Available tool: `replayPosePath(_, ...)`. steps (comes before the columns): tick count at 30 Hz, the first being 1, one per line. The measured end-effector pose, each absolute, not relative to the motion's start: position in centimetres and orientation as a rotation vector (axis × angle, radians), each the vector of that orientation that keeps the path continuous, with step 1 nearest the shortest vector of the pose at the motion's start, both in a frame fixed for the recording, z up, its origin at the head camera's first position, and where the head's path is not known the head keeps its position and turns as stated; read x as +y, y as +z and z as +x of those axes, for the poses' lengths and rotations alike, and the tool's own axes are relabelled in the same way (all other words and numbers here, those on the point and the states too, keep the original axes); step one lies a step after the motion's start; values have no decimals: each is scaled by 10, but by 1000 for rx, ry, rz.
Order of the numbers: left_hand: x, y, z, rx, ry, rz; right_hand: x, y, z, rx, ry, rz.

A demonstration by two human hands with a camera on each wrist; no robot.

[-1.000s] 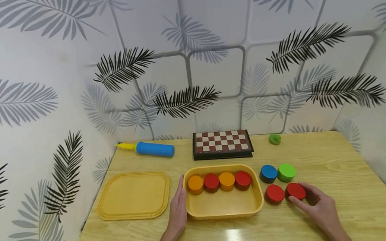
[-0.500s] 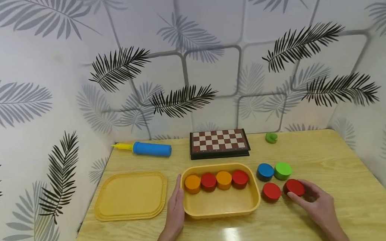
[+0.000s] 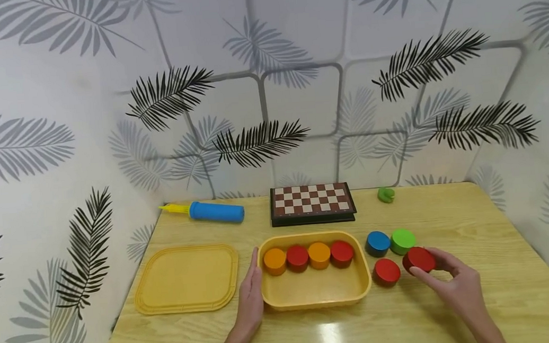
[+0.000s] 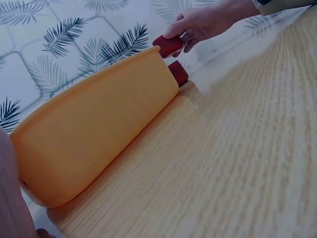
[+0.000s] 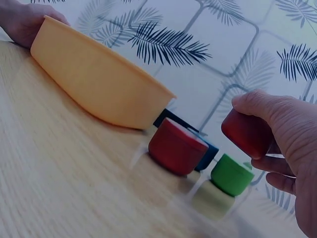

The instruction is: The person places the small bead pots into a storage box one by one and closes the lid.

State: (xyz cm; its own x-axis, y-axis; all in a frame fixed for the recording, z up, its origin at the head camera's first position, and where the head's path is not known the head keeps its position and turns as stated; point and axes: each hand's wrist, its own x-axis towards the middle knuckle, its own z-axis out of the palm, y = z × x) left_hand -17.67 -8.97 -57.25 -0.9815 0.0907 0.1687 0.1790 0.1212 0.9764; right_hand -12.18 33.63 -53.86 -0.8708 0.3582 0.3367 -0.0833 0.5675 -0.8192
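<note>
My right hand pinches a round red block between thumb and fingers. In the right wrist view this red block hangs above the table, apart from the others. My left hand rests with straight fingers along the left side of a yellow plastic box. Inside that box, a row of orange and red round blocks lines the back wall. Right of the box stand another red block, a blue block and a green block.
A flat yellow lid lies left of the box. Along the back are a blue hand pump with a yellow nozzle, a checkered board case and a small green object. Behind the table rises a leaf-patterned wall.
My right hand has raised the red block off the table, a little up and away from the red block beside it. My left hand stays against the box.
</note>
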Motion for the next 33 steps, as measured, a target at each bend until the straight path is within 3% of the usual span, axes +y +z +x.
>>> replayPosePath(22,-91,-570,-176,-2303,-2036,-293,293,-485,-144,-2442,1351,225)
replayPosePath(33,-91,-571,-176,-2298,-2039,-298,248,-485,-159,-2432,1380,513)
